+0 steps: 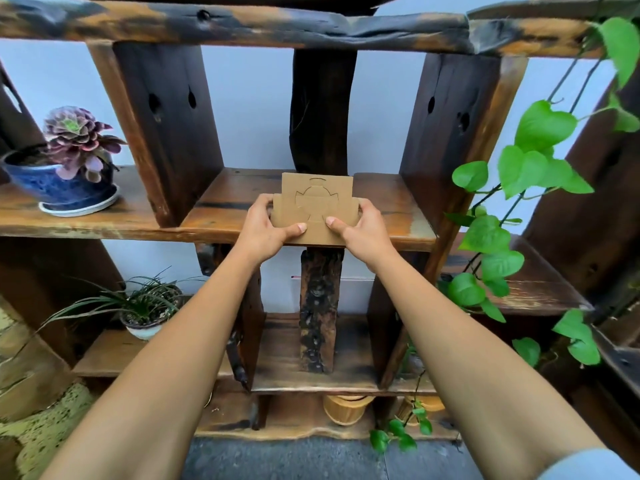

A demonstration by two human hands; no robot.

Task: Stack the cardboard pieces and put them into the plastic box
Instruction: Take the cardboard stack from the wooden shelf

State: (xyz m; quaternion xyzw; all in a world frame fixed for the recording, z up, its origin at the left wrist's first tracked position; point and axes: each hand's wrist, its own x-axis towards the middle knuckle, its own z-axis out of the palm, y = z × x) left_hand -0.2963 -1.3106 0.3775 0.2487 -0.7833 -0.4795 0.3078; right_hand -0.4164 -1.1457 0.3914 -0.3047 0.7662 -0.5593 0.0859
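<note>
Cardboard pieces (pixel 313 206) at frame centre, pinched at both side edges by left hand (pixel 266 225) and right hand (pixel 363 232), thumbs on front face, at front edge of wooden shelf (pixel 225 199).

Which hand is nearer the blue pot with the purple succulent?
Left. The left hand grips the cardboard on the side toward the blue pot; the right hand grips its far side.

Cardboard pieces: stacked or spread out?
Stacked, edges slightly offset: the cardboard pieces overlap in one pile, gripped at both sides by the left hand and right hand. How many, cannot tell.
</note>
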